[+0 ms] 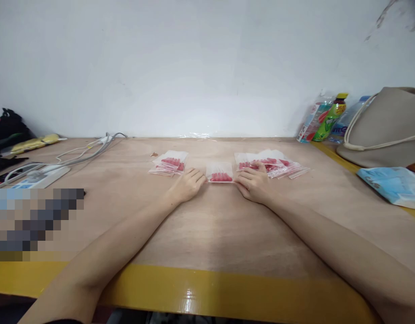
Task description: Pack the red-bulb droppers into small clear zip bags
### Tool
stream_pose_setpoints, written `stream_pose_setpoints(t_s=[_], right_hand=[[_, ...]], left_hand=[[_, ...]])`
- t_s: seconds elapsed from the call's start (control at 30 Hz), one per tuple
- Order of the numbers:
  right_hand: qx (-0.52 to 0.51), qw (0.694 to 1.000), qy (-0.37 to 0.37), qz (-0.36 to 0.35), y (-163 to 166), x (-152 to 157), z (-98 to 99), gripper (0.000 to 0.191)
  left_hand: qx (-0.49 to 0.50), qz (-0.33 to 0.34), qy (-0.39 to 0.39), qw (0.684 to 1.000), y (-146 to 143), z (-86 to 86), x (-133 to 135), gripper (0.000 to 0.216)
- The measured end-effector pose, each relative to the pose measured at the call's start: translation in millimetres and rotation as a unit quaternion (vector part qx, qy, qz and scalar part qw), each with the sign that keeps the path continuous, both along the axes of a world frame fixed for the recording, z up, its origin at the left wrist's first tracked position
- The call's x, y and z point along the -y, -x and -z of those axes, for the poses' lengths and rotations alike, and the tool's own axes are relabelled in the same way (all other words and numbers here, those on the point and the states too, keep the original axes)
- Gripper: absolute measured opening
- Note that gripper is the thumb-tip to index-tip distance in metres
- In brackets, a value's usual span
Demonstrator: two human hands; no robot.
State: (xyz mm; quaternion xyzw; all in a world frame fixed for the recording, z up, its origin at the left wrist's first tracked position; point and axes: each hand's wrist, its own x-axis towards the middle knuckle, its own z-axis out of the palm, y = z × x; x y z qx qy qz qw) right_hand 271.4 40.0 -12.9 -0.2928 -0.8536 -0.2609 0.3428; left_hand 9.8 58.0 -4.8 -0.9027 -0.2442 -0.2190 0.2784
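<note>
A small clear plastic bag (219, 171) with a row of several red, capsule-like pieces inside lies between my hands on the table. My left hand (189, 184) has its fingers closed at the near left corner of this bag. At the opposite near corner, the fingers of my right hand (254, 183) pinch the bag's edge. Just beyond my left hand is a small pile of similar filled bags (170, 163). A wider, overlapping pile of such bags (273, 163) lies beyond my right hand, partly hidden by its fingers.
A power strip (47, 177) with cables sits on the left, behind a pixelated patch. Bottles, including a green one (331, 118), lean by the wall at the right. Near them are a grey-beige bag (385, 128) and a blue packet (394, 185). Yellow tape (194, 288) lines the front edge.
</note>
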Motion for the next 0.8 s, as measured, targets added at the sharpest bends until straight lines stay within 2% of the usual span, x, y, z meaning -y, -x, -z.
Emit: stream_pose_setpoints(t_s=[0.13,0.23,0.3,0.37,0.43,0.53,0.6,0.67,0.8], right_hand=[[0.0,1.0,0.025,-0.002,-1,-2,2.9,0.016],[-0.01,0.996,0.075,-0.045,1,-6,9.4,0.014],[-0.024,0.991,0.108,-0.071,3,-9,13.8,0.016],[-0.041,0.989,0.123,-0.071,6,-13,15.9,0.018],[-0.054,0.99,0.118,-0.059,7,-18,14.1,0.02],[-0.073,0.992,0.104,-0.027,2,-31,4.1,0.025],[-0.098,0.989,0.106,0.012,-7,-40,-4.6,0.03],[-0.095,0.986,0.123,0.055,-20,-46,-11.2,0.028],[-0.009,0.979,0.144,0.147,-45,-42,-11.3,0.014]], left_hand=[[0.002,0.014,0.013,1.0,0,1.1,1,0.034],[0.0,0.036,0.035,0.999,1,0.4,2,0.028],[0.024,0.025,0.055,0.998,2,-1.5,2,0.027],[0.07,-0.031,0.07,0.995,6,-3.9,0,0.037],[0.116,-0.124,0.069,0.983,14,-5.6,-5,0.038],[0.164,-0.263,0.051,0.949,32,-6.3,-15,0.037],[0.168,-0.321,0.047,0.931,45,-6.2,-20,0.038],[0.153,-0.348,0.066,0.923,55,-6.2,-22,0.041],[0.123,-0.351,0.123,0.92,65,-5.1,-22,0.049]])
